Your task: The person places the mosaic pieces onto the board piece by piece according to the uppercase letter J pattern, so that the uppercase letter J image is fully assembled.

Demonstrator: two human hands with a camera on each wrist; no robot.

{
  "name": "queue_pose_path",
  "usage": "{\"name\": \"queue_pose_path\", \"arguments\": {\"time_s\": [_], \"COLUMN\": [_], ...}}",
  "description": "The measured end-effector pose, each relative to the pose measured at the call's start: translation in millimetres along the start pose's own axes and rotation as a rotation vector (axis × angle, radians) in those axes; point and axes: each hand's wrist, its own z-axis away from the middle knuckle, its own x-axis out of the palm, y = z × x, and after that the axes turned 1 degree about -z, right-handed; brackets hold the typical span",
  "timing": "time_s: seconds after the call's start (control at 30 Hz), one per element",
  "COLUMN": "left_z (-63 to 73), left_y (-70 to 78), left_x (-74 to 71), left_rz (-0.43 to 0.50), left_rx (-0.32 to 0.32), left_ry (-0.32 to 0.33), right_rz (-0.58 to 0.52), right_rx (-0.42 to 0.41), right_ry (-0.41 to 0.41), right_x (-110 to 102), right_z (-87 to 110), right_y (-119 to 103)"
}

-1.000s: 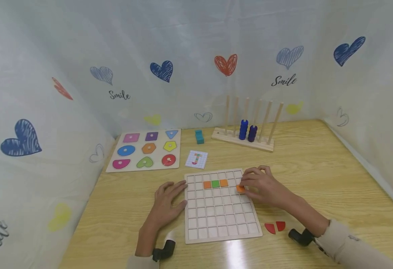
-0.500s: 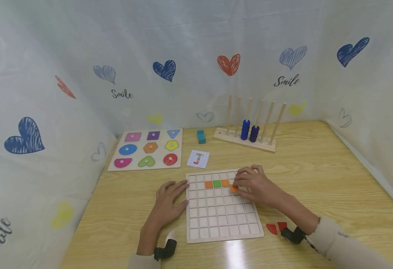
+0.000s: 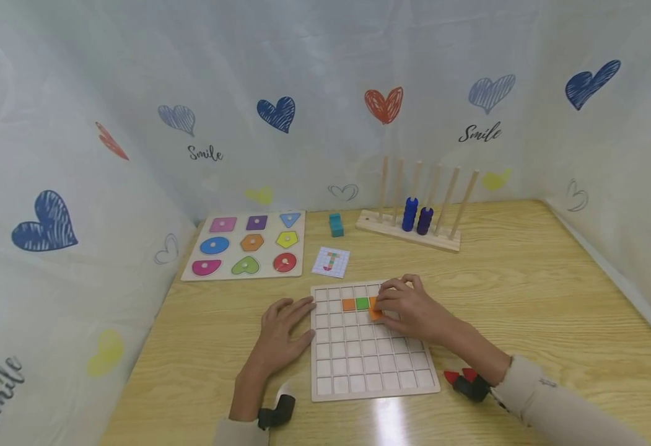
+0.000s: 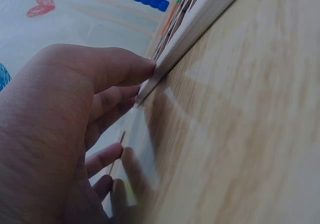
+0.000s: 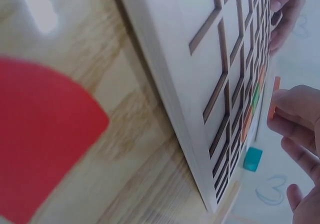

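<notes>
Okay, closest in, two red pieces (image 3: 450, 376) lie on the desk (image 3: 526, 266) on the near side of the right hand (image 3: 411, 313), partly behind its wrist mount (image 3: 472, 389). Next comes the grid board (image 3: 378, 348), the left hand (image 3: 282, 334) touching its left edge with fingers loosely spread. The right hand pinches an orange tile (image 3: 376, 314) just above the grid, and right by its fingertips a row of tiles (image 3: 362, 303) sits in the board: orange, green, orange, the last one part hidden. Past that hand and off to its left there's a card (image 3: 331, 262) with a J, then a shape puzzle (image 3: 272, 249) beyond the left hand. Further beyond the right hand: a teal block (image 3: 336, 225), off to the left, and a peg rack (image 3: 378, 226) with two bluish stacks, by the heart-print sheet (image 3: 325, 148).
</notes>
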Motion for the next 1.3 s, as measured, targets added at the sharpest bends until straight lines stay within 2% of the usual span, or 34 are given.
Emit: {"name": "queue_pose_path", "arguments": {"time_s": [0.27, 0.67, 1.0, 1.3], "left_z": [-0.2, 1.1, -0.4, -1.1], "left_y": [0.0, 1.8, 0.3, -0.2], "left_x": [-0.3, -1.5, 0.5, -0.3], "left_rz": [0.002, -0.008, -0.016, -0.022], "left_rx": [-0.003, -0.022, -0.001, -0.006], "left_ry": [-0.007, -0.016, -0.008, -0.011], "right_rz": [0.032, 0.095, 0.147, 0.156], "right_rx": [-0.024, 0.037, -0.037, -0.028], "right_ry": [0.0, -0.11, -0.086, -0.094], "right_x": [11, 14, 20, 21], "right_z": [-2.6, -9.7, -9.8, -11.2], "right_y": [-1, -8, -6, -8]}}
